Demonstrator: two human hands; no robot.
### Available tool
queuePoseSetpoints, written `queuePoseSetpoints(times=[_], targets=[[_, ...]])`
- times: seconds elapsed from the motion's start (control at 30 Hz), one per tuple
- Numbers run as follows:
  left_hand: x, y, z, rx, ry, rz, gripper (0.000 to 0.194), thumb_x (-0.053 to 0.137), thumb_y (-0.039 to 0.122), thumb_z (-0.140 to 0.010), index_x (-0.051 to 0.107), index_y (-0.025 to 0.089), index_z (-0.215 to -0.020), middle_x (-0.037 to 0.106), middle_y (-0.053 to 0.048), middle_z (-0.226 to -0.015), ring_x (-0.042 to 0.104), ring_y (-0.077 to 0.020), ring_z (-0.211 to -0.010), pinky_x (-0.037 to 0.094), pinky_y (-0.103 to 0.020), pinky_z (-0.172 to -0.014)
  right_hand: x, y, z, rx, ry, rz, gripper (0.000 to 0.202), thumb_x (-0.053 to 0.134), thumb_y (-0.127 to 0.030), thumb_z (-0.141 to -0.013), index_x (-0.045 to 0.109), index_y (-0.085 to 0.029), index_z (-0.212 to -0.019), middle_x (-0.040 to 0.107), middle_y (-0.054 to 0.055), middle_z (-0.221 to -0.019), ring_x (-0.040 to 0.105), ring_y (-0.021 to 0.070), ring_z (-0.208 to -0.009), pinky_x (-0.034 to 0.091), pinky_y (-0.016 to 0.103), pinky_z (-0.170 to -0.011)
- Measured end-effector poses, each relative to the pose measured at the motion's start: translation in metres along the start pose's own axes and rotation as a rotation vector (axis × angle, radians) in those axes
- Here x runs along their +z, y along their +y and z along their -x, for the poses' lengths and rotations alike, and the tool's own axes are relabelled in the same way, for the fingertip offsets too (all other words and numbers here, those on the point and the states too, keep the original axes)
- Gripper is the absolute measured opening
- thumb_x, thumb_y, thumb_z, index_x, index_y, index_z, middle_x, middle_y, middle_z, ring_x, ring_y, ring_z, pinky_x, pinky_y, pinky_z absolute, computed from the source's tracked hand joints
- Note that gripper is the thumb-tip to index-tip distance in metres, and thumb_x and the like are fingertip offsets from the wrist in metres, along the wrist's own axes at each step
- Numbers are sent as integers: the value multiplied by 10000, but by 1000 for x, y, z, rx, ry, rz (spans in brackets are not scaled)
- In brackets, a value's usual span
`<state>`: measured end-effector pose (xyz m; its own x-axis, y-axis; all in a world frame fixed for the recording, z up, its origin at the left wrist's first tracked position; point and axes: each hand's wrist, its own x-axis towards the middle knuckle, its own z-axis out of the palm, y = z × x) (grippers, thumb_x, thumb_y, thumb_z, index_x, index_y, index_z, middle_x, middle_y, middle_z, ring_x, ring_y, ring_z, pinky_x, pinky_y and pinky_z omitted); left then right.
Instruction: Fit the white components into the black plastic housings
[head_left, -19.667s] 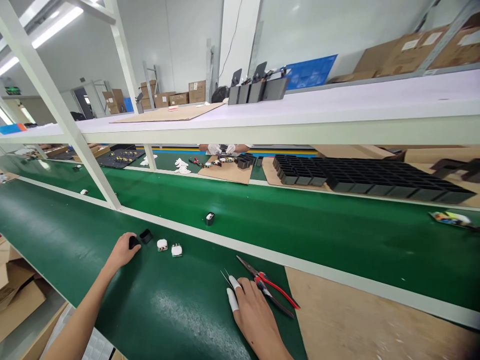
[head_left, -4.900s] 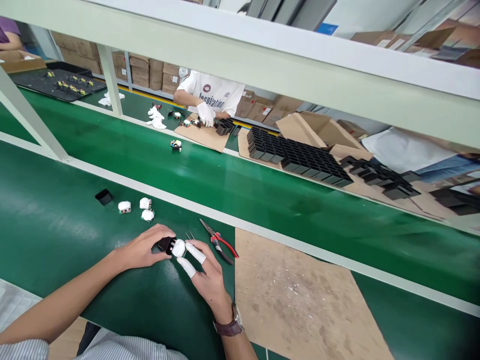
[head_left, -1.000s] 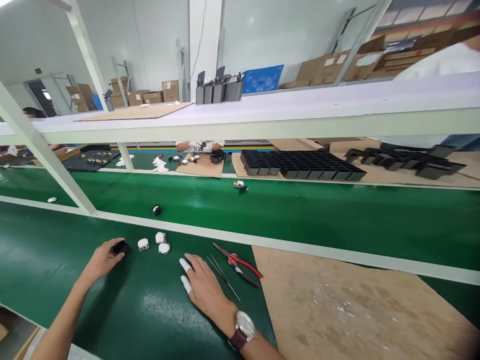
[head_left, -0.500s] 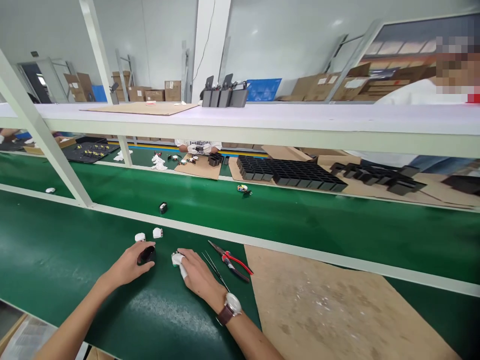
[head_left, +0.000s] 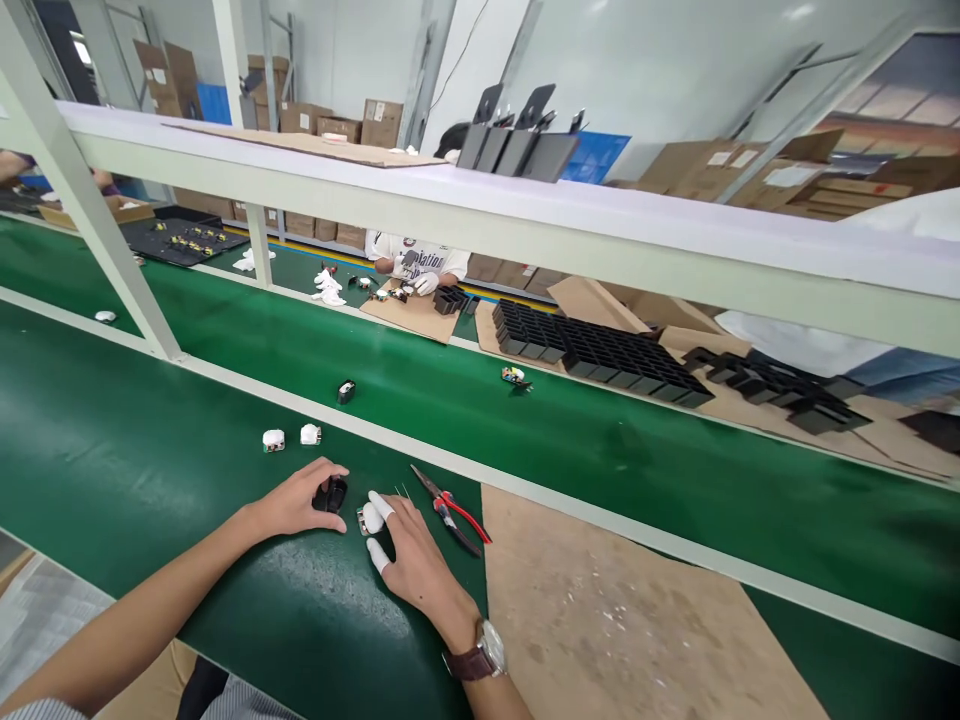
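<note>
My left hand (head_left: pixel 304 500) has its fingers curled around a small black plastic case (head_left: pixel 331 494). Just right of it, a small circuit board with a white padded top (head_left: pixel 370 517) rests on the green table. White finger cots cover the index finger and thumb of my right hand (head_left: pixel 409 550). These two fingers are apart at the board's right side, the index finger touching or nearly touching it. Two similar white-topped boards (head_left: pixel 274 440) lie farther left. Red-and-black pliers (head_left: pixel 454 515) lie beyond my right hand, and tweezers (head_left: pixel 403 492) are mostly hidden behind it.
A cardboard sheet (head_left: pixel 622 600) covers the table at right. Past a pale rail, the green belt (head_left: pixel 420 400) carries a black case (head_left: pixel 346 391) and a wired board (head_left: pixel 514 376). Black trays (head_left: pixel 600 350) line the far side, where a gloved co-worker sits. A white shelf (head_left: pixel 375 195) crosses above.
My view has tilted and shifted. Both hands are closer together, the left with the black case nearer the board. My right index finger and thumb have spread, showing more of the board.
</note>
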<state>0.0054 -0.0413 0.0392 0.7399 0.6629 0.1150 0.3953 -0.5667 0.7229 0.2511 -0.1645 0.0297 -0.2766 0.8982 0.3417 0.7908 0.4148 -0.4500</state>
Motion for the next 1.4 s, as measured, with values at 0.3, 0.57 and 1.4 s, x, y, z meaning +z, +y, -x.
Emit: queuePoseSetpoints(times=[0.3, 0.57, 1.4], targets=[[10, 0, 9, -64, 18, 77, 721, 764, 388, -930, 431, 323, -1566, 634, -83, -1455, 605, -296, -1362, 482, -485, -1180, 1, -3, 2, -1, 203, -56, 487, 543, -78, -970, 537, -256, -1422, 665, 111, -1213, 653, 291, -1133, 617, 516, -945], [18, 9, 9, 63, -18, 11, 749, 682, 308, -1002, 281, 356, -1633, 631, -58, -1474, 550, -259, -1399, 502, -465, -1157, -7, -23, -1, -38, 362, -115, 527, 638, -93, -977, 514, -239, -1468, 644, 133, -1225, 639, 271, -1158, 599, 468, -959], [18, 11, 11, 156, -13, -5, 787, 653, 293, -1029, 193, 361, -1664, 627, -86, -1477, 550, -281, -1372, 515, -484, -1112, 1, -23, 0, -69, 298, -107, 582, 643, -80, -980, 465, -266, -1503, 637, 142, -1278, 627, 296, -1197, 587, 499, -963]])
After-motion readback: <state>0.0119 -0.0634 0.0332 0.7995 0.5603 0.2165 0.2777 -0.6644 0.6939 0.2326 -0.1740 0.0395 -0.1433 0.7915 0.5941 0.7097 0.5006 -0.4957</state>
